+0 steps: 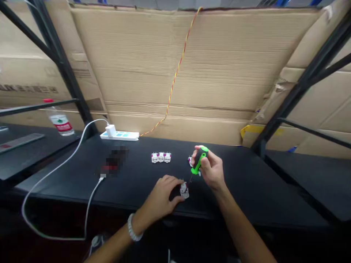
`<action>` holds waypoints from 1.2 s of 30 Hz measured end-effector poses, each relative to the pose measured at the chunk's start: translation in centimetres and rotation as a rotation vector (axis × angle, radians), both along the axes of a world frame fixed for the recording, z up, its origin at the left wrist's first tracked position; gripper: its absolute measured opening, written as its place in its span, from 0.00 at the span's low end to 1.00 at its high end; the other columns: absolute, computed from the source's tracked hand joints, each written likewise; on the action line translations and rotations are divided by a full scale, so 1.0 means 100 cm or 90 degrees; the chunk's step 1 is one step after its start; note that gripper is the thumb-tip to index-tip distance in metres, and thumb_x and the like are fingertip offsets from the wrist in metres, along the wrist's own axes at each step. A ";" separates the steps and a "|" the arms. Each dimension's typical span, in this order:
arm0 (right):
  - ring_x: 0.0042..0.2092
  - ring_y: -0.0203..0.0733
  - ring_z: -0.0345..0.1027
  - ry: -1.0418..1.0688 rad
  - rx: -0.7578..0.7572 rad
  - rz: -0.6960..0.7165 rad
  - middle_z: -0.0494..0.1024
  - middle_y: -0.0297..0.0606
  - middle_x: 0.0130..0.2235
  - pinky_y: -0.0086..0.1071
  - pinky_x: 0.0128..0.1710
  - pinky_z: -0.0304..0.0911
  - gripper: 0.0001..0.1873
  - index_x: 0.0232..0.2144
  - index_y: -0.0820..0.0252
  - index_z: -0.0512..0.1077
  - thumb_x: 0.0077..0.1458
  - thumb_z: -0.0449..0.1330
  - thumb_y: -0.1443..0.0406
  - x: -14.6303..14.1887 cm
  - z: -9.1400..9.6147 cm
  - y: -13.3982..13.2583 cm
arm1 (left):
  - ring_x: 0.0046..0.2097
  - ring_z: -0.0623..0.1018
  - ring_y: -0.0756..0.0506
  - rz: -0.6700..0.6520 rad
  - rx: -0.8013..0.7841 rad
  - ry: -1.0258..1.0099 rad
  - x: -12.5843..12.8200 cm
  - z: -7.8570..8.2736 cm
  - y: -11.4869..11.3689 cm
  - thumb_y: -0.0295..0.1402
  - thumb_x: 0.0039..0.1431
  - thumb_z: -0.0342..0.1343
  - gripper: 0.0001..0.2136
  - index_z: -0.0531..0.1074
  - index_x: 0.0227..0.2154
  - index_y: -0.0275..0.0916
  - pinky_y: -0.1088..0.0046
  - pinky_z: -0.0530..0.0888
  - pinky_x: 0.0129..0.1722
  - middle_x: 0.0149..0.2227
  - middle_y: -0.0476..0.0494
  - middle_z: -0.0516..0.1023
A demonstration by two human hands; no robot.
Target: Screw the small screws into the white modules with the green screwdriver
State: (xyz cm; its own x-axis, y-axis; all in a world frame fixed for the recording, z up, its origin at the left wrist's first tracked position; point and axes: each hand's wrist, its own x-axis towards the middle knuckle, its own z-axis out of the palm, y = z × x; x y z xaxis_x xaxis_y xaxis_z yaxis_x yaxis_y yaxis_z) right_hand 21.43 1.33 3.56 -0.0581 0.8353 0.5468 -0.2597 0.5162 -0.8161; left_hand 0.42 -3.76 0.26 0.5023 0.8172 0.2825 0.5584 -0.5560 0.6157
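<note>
My right hand [210, 167] is closed around the green and black handle of a screwdriver [199, 160], held tilted with its thin shaft pointing down toward a small white part [184, 190]. My left hand [163, 195] pinches that small white part against the black tabletop [246, 190]. Three similar small white parts [161, 157] stand in a row further back, and another small white part [190, 160] shows partly behind my right hand.
A white power strip [120, 135] with a plugged charger sits at the back left, its white cable [63, 160] looping off the front edge. A plastic bottle [59, 119] stands far left. Cardboard sheets [192, 65] form the back wall, with a red-yellow wire [177, 71] hanging down. Black shelf struts flank both sides.
</note>
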 end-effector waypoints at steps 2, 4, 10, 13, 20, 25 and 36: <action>0.35 0.41 0.76 0.007 0.003 0.010 0.79 0.39 0.41 0.36 0.31 0.75 0.26 0.53 0.53 0.76 0.61 0.67 0.46 -0.001 -0.001 0.000 | 0.58 0.76 0.36 0.001 0.004 -0.002 0.000 0.000 0.000 0.34 0.63 0.69 0.18 0.76 0.55 0.43 0.55 0.71 0.61 0.54 0.42 0.82; 0.34 0.41 0.75 0.012 0.004 0.016 0.78 0.39 0.40 0.35 0.31 0.74 0.25 0.53 0.53 0.76 0.61 0.67 0.47 -0.002 -0.001 0.000 | 0.58 0.76 0.36 0.002 0.006 -0.004 0.000 0.000 -0.001 0.34 0.64 0.69 0.18 0.76 0.55 0.43 0.55 0.71 0.60 0.54 0.42 0.82; 0.34 0.40 0.75 0.014 -0.001 0.025 0.78 0.39 0.40 0.35 0.30 0.74 0.25 0.53 0.53 0.77 0.60 0.68 0.47 -0.002 -0.001 -0.001 | 0.57 0.76 0.36 -0.002 0.000 -0.003 0.000 0.000 -0.001 0.34 0.63 0.69 0.18 0.76 0.55 0.43 0.55 0.71 0.61 0.54 0.42 0.82; 0.34 0.39 0.75 0.024 0.009 0.037 0.78 0.38 0.40 0.34 0.31 0.74 0.23 0.53 0.52 0.77 0.61 0.68 0.49 -0.002 -0.002 -0.001 | 0.58 0.76 0.36 0.003 -0.001 -0.001 0.000 0.001 -0.001 0.35 0.64 0.69 0.18 0.76 0.55 0.43 0.55 0.71 0.60 0.54 0.42 0.82; 0.33 0.40 0.75 0.041 0.018 0.047 0.79 0.39 0.39 0.33 0.29 0.73 0.23 0.52 0.53 0.79 0.60 0.70 0.49 -0.003 -0.002 -0.001 | 0.57 0.76 0.35 0.005 0.009 0.000 0.001 -0.001 -0.001 0.33 0.62 0.70 0.20 0.76 0.55 0.43 0.54 0.72 0.60 0.53 0.42 0.81; 0.34 0.39 0.76 0.052 0.025 0.062 0.79 0.38 0.40 0.32 0.29 0.73 0.21 0.53 0.51 0.79 0.61 0.69 0.52 -0.002 -0.004 -0.001 | 0.55 0.76 0.37 0.000 0.009 -0.024 0.000 -0.002 -0.001 0.30 0.61 0.70 0.18 0.77 0.54 0.45 0.56 0.73 0.59 0.53 0.42 0.78; 0.33 0.39 0.75 0.043 0.036 0.044 0.80 0.38 0.39 0.32 0.30 0.73 0.22 0.54 0.52 0.79 0.61 0.69 0.52 -0.001 -0.005 0.000 | 0.53 0.77 0.42 -0.012 0.003 -0.104 0.006 -0.001 -0.002 0.23 0.61 0.68 0.07 0.80 0.33 0.42 0.64 0.73 0.57 0.49 0.47 0.77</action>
